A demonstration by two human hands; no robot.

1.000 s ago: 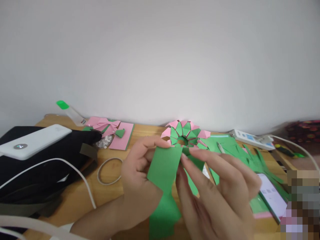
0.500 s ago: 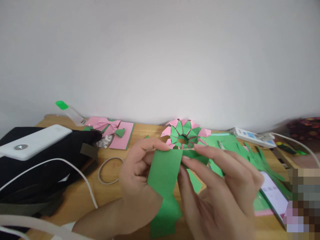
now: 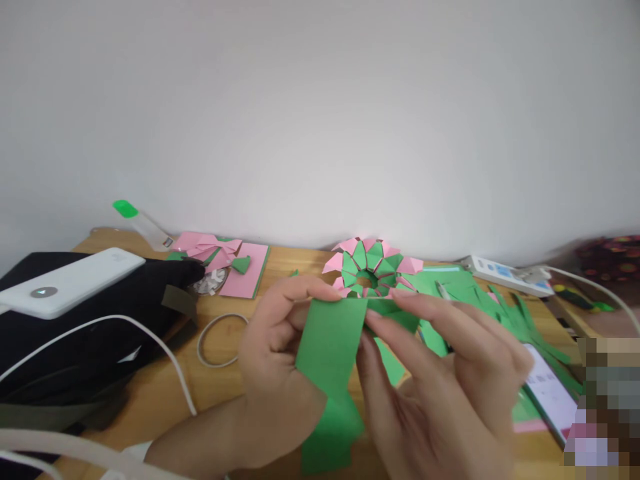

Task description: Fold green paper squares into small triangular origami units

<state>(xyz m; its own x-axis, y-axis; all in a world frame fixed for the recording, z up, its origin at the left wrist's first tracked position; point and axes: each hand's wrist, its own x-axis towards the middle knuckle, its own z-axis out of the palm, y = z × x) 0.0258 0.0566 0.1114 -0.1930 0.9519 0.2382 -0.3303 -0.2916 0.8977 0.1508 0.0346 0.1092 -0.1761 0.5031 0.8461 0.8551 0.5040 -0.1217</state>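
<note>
Green paper strip (image 3: pixel 333 340), head view; clock positions are taken about this piece. The strip is held up over the surface (image 3: pixel 285 257), its bent lower end hanging toward 6 o'clock. Its left side is gripped by the left hand (image 3: pixel 283 373), with the index finger laid on the upper edge. Its upper right edge is pinched between the fingers of the right hand (image 3: pixel 450 387). Whether the darker green fold (image 3: pixel 400 313) behind these fingers belongs to the same piece cannot be told. At 1 o'clock, a petalled paper ring (image 3: pixel 377 259) in pink and green is seen, partly hidden by the hands. Cut green paper (image 3: pixel 480 303) is spread between 2 and 3 o'clock, and a phone (image 3: pixel 553 397) is placed near 3 o'clock. Pink sheets (image 3: pixel 255 270) are stacked at 10 o'clock; a white power bank (image 3: pixel 90 280) is set on a black bag (image 3: pixel 75 367) toward 9 o'clock.
</note>
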